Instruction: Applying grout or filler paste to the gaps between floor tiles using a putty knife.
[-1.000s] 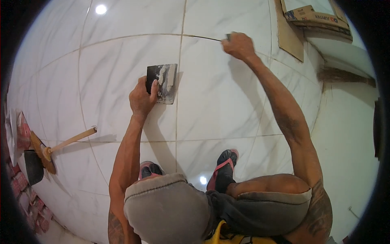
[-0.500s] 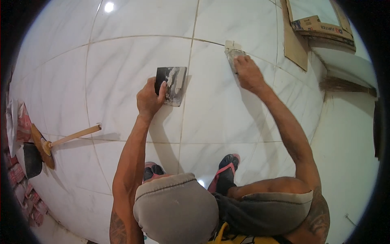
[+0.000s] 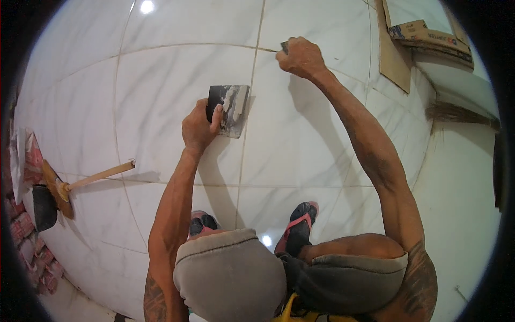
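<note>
My left hand (image 3: 199, 124) grips a dark square board (image 3: 227, 110) smeared with pale grey paste, held over the white marbled floor tiles (image 3: 155, 112). My right hand (image 3: 303, 59) is closed on a small scraper (image 3: 285, 46), largely hidden behind the fingers, at the grout line (image 3: 266, 49) above and right of the board. Both forearms reach up from the lower edge, past my knees and sandalled feet.
A wooden-handled broom head (image 3: 63, 190) and a black bucket (image 3: 44, 206) stand at the left beside pink-patterned packs (image 3: 22, 228). Cardboard pieces (image 3: 394, 64) lie at the upper right, near a stick broom (image 3: 461, 114) and a white wall (image 3: 456, 182).
My right hand swung down and right, showing the scraper's pale, paste-covered blade, then moved back up and left along the grout line. The board in my left hand sits slightly further right in view.
</note>
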`<state>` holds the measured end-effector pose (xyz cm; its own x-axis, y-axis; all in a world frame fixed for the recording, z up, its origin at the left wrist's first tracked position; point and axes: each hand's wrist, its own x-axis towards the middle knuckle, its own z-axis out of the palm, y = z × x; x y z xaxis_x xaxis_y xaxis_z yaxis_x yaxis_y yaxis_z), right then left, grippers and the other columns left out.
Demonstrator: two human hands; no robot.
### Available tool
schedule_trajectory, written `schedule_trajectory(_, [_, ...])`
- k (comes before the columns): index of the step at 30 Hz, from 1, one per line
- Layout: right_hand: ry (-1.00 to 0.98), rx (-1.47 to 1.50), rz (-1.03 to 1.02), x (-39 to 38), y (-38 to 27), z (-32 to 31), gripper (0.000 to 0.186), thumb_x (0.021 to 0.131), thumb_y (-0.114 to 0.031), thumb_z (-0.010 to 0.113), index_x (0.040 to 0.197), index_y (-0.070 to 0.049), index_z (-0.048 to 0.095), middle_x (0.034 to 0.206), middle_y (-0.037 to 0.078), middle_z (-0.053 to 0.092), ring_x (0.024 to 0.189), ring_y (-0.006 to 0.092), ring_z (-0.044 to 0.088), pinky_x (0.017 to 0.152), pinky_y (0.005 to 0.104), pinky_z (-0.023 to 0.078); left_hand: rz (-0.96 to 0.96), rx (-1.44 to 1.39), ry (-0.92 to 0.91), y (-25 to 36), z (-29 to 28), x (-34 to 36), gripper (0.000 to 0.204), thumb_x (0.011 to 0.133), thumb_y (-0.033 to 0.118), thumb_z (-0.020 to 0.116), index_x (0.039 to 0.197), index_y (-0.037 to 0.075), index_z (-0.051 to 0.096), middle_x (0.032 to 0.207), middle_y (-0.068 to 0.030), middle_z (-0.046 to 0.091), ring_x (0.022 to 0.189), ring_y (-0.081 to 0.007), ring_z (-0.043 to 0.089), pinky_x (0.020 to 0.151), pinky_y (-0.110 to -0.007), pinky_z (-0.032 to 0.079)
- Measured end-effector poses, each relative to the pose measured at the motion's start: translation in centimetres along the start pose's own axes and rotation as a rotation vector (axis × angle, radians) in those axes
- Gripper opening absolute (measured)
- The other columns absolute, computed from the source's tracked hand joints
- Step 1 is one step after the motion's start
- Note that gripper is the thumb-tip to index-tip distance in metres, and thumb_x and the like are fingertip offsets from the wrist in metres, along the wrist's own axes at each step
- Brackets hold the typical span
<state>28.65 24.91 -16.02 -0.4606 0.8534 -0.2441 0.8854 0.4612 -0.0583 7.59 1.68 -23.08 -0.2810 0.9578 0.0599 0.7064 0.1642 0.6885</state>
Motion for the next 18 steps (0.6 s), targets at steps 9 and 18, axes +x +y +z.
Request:
schedule_trajectory(9, [0.222,-0.029,-0.292,-2.7,6.0,3.5,0.031,0.079,-0.012,0.059,0.103,0.007,0.06,0.1,0.026,0.061,0.091,0.0373,0.062,0.083,0.0438,0.052,-0.012,-0.057,-0.012,1.3,0.4,1.0,0.029,0.091,0.031,0.064,0.103,0.005,0.059,0.077,-0.0149,0.067,0.065,-0.0311,0.067,0.057,-0.039,0.053])
schedule_trajectory(18, [0.193,0.049,-0.117,-6.1,4.1,-2.8,0.022,0.077,-0.015,0.06,0.089,0.003,0.062,0.089,0.02,0.063,0.082,0.0398,0.062,0.076,0.0472,0.053,-0.031,-0.012,-0.015,0.1,-0.2,0.3,0.028,0.09,0.031,0.065,0.101,0.006,0.059,0.076,-0.0151,0.067,0.064,-0.0307,0.066,0.057,-0.039,0.053])
